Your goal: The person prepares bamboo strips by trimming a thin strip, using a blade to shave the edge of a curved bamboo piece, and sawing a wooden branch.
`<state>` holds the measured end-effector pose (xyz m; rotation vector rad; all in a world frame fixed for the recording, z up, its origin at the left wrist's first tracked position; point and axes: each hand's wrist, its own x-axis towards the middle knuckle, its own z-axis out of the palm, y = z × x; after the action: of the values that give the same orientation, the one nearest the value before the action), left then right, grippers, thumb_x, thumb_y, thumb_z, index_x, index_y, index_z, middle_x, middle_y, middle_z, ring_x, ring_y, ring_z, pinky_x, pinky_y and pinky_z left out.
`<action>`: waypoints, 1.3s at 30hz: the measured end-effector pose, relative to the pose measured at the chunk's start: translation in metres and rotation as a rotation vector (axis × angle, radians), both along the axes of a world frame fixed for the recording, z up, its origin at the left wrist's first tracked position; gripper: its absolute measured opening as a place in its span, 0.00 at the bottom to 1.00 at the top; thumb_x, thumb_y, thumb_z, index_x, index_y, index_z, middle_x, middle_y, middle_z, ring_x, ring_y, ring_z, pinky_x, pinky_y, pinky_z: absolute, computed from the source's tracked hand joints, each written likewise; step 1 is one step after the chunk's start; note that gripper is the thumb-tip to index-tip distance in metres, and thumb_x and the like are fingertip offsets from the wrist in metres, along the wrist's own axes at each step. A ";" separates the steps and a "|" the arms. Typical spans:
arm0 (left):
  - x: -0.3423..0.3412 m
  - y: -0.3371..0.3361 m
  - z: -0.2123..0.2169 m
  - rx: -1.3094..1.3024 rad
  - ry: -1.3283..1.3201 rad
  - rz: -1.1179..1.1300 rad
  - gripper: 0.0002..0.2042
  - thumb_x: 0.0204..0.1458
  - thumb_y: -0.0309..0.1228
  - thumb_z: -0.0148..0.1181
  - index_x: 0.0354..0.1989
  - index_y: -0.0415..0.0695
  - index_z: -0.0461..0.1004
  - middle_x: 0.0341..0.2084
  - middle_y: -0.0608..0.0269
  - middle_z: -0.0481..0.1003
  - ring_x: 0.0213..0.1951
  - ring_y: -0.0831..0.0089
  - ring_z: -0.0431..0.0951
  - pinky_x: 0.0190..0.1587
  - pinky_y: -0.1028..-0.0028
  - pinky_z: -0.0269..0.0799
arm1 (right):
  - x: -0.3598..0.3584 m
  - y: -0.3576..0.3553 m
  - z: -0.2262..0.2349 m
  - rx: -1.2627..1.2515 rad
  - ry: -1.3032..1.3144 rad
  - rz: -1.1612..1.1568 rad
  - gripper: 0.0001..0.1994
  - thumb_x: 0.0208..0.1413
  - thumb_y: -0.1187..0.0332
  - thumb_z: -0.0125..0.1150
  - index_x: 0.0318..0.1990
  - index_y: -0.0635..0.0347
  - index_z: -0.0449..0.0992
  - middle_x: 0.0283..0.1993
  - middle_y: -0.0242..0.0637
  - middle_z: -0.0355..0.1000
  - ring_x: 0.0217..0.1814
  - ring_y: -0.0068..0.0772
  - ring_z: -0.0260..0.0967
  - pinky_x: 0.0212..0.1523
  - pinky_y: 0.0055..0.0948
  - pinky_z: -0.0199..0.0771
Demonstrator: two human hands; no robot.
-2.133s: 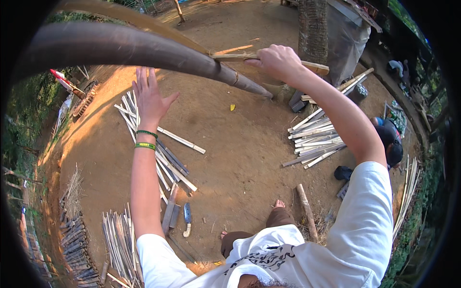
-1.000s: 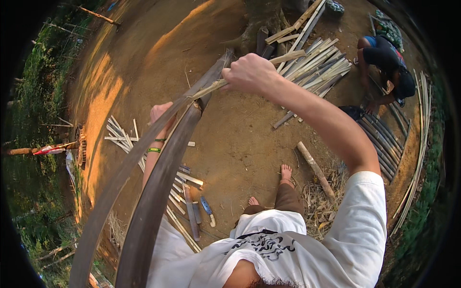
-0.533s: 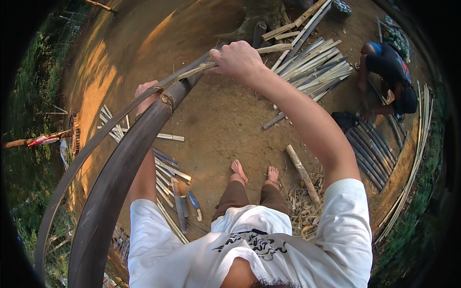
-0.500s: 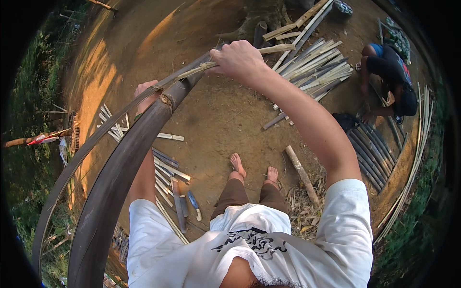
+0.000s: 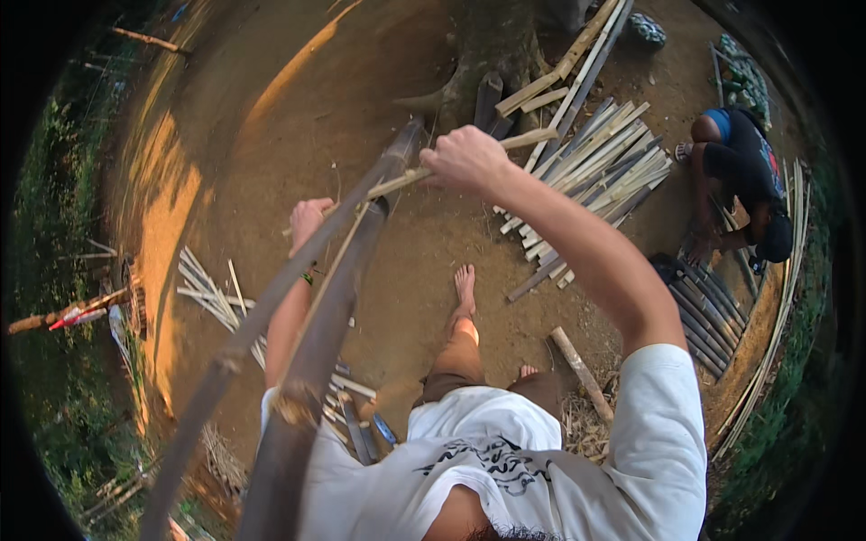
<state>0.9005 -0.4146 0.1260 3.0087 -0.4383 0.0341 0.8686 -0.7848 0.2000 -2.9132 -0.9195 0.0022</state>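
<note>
A long dark bamboo pole, split lengthwise, slants from the lower left up to the middle. Its thick part lies nearer me on the right, and a narrower dark strip stands apart from it on the left. Crossing between the two parts is a pale split-bamboo stick. My right hand is closed round this stick on the right of the pole. Left of the pole, my left hand is closed on the stick's other end; the strip partly hides that stretch.
Split bamboo pieces lie heaped at the far right by a tree trunk. A person crouches beyond them near a row of dark slats. A short log, a blue-handled tool and pale sticks lie around my feet.
Both hands have come nearer with the stick, the left also rightward. The bamboo's node has shifted toward me, and the parts stand wider apart at the stick. One foot has stepped forward.
</note>
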 end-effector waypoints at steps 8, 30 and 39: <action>0.125 -0.050 -0.011 0.057 -0.080 -0.163 0.08 0.47 0.37 0.64 0.26 0.45 0.80 0.20 0.48 0.76 0.27 0.47 0.78 0.31 0.57 0.73 | 0.084 -0.032 -0.047 0.069 0.006 -0.215 0.21 0.56 0.43 0.58 0.39 0.53 0.78 0.25 0.35 0.77 0.32 0.38 0.79 0.31 0.36 0.79; 0.220 -0.020 0.004 -0.043 0.040 -0.201 0.09 0.42 0.35 0.66 0.23 0.42 0.77 0.20 0.48 0.74 0.26 0.49 0.76 0.29 0.62 0.68 | 0.225 0.015 -0.076 0.107 -0.095 -0.176 0.09 0.55 0.63 0.57 0.31 0.48 0.85 0.33 0.32 0.81 0.39 0.35 0.81 0.36 0.34 0.80; 0.260 0.016 -0.014 -0.075 0.234 0.030 0.11 0.45 0.38 0.64 0.25 0.43 0.78 0.21 0.47 0.75 0.28 0.47 0.76 0.30 0.61 0.70 | 0.203 0.052 -0.029 0.112 -0.078 -0.150 0.06 0.51 0.64 0.63 0.28 0.50 0.84 0.29 0.29 0.81 0.33 0.31 0.81 0.30 0.35 0.80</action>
<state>1.1604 -0.3985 0.1124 2.8971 -0.3597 -0.2897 1.0719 -0.7329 0.1711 -2.8868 -0.6848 -0.1686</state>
